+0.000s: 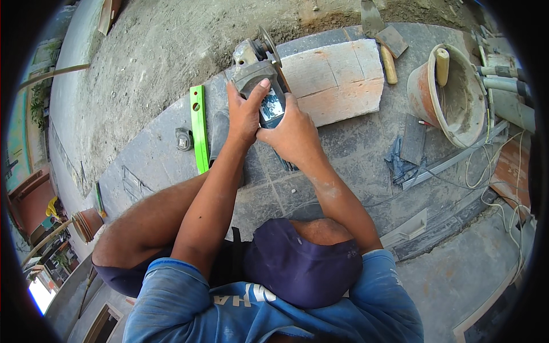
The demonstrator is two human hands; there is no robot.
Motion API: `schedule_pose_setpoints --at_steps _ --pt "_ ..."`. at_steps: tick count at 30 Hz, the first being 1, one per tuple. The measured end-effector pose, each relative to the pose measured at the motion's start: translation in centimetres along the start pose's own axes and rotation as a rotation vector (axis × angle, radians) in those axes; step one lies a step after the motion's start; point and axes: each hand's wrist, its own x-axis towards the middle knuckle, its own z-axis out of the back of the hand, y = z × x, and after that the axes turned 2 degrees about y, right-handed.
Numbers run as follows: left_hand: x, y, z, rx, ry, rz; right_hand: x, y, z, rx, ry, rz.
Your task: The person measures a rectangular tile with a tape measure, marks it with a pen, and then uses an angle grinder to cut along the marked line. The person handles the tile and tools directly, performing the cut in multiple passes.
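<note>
Both of my hands grip an angle grinder (251, 70), its cutting disc (270, 48) pointing away from me. My left hand (245, 114) wraps the left side of the body, thumb on top. Around the right and rear of the body, my right hand (294, 134) is closed. Just right of the disc lies a pale, dusty slab (337, 86), with dark straight lines across its face. The grinder is held over the slab's left end; I cannot tell whether the disc touches it.
Left of my hands are a green level (198, 128) and a tape measure (184, 139). Beyond the slab lies a trowel (372, 20) near a wooden handle (389, 66). A mortar-stained bucket (420, 91) stands at right, near loose cables (517, 211). Rough sand (166, 68) borders the tiles.
</note>
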Motion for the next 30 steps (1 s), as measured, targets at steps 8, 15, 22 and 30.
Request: schedule_pose_setpoints --at_steps 8,15,22,30 --pt "0.12 0.25 0.18 -0.007 0.029 -0.013 0.14 -0.11 -0.22 0.017 0.007 -0.018" --pt "0.17 0.37 0.21 -0.018 0.026 -0.013 0.15 -0.25 -0.47 -0.008 -0.023 -0.021" --pt "0.1 0.44 0.21 -0.031 0.032 -0.018 0.14 -0.23 -0.39 -0.004 -0.014 -0.031" --pt "0.28 0.63 0.45 -0.044 0.04 -0.005 0.13 -0.12 -0.43 -0.004 -0.017 -0.026"
